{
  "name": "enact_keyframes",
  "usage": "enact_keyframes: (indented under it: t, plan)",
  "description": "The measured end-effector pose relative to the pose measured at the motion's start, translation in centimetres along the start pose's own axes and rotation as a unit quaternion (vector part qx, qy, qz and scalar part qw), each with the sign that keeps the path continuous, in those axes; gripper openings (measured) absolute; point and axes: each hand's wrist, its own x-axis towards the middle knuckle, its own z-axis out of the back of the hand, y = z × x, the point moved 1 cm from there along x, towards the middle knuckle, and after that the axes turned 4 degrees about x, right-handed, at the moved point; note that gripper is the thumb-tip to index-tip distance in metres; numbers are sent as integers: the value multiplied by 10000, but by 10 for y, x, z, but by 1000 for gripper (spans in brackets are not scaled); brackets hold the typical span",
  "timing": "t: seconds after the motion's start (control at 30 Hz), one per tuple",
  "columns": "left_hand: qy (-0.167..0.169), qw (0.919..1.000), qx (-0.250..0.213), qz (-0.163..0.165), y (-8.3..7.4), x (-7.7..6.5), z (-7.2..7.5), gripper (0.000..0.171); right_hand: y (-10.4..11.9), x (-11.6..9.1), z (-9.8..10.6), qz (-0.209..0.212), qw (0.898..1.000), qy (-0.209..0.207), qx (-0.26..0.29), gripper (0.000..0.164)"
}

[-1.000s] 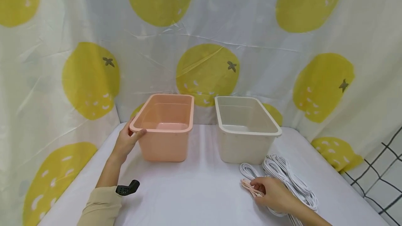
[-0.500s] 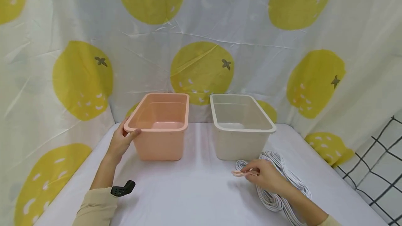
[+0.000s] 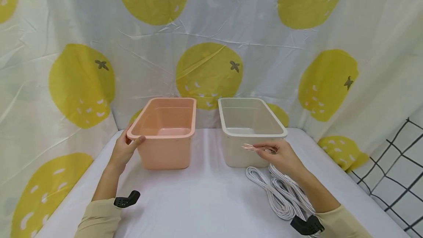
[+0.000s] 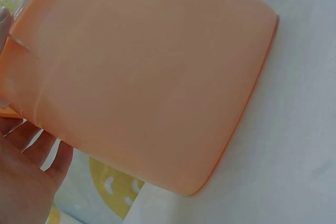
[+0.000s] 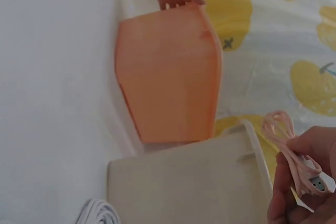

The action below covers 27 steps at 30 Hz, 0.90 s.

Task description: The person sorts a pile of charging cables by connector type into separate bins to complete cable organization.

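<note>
My left hand (image 3: 123, 150) grips the front left corner of the orange bin (image 3: 166, 153), thumb on the front rim and fingers along the side. In the left wrist view the bin's wall (image 4: 152, 82) fills most of the picture. My right hand (image 3: 281, 155) pinches a small bundled pink USB cable (image 5: 295, 153), raised in front of the cream bin (image 3: 242, 151); its metal plug shows in the right wrist view. Below that hand, coiled white cables (image 3: 281, 194) lie on the table. Both bins stand upright, side by side, with nothing visible inside.
A white cloth covers the table (image 3: 198, 205). Behind the bins hangs a curtain (image 3: 148, 61) with yellow fruit prints. A dark wire grid (image 3: 400, 172) stands at the right edge. Each wrist wears a black device (image 3: 127, 199).
My right hand has picked the pink cable up from beside the white cables and raised it to the cream bin's front. My left hand keeps its grip; the view has shifted slightly right.
</note>
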Motion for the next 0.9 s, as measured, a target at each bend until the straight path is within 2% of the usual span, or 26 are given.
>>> enact_keyframes:
  t: [0.3,0.47,0.9]
  plan:
    - [-36,10000,44,-48,1,0,2,89,11,32,-13,-86,9978,-52,651,23]
    - [37,10000,16,-64,0,0,0,90,14,46,-17,-41,9981,-140,602,23]
    - [22,10000,22,-65,1,1,1,90,37,80,-39,501,9981,39,354,19]
